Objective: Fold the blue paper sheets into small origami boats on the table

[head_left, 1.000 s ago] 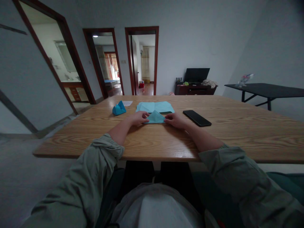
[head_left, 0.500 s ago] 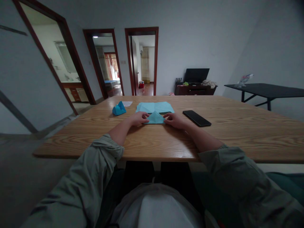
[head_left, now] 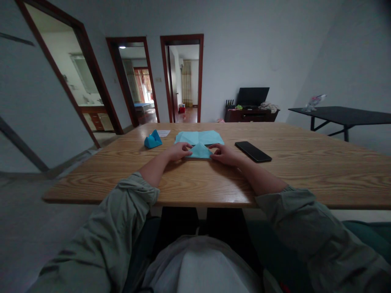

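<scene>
A light blue folded paper triangle (head_left: 200,151) lies on the wooden table (head_left: 305,162) in front of me. My left hand (head_left: 179,151) presses its left corner with curled fingers. On the right corner, my right hand (head_left: 224,154) pinches the paper's edge. Behind the triangle lies a stack of flat light blue sheets (head_left: 199,137).
A finished blue folded paper figure (head_left: 152,140) and a small white slip (head_left: 163,133) sit at the back left of the table. A black phone (head_left: 253,151) lies to the right of my hands. A black side table (head_left: 345,116) stands at the right; doorways open behind.
My right hand's fingers have shifted slightly up along the triangle's right edge. The left hand and paper have stayed nearly in place.
</scene>
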`<state>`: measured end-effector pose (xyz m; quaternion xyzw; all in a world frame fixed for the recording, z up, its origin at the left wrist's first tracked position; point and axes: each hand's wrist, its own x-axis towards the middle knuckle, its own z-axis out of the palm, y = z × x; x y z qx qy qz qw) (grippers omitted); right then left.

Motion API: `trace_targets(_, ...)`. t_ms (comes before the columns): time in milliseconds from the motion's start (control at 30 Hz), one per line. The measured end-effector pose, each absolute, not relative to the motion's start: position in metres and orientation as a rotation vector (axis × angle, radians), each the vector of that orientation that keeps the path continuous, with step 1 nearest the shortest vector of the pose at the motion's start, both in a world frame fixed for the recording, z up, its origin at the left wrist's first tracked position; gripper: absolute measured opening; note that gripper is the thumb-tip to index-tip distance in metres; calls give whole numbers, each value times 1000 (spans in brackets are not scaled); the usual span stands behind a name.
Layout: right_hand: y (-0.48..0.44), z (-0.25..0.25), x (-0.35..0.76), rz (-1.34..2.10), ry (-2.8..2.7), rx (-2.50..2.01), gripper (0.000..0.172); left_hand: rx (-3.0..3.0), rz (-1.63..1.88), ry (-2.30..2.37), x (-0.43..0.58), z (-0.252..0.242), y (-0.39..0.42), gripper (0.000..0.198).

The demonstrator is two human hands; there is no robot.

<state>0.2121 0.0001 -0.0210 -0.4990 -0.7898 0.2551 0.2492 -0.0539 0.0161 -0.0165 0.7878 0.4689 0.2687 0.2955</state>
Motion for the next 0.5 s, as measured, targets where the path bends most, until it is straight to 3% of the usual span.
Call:
trace_targets(200, -6, -18, 208, 739, -2187, -1277, 52, 1748, 958, 1084, -43, -15, 12, 48)
trace_targets(500, -20, -11, 193, 701, -2148, -1284, 43, 1560, 1140, 935, -21, -2, -2, 55)
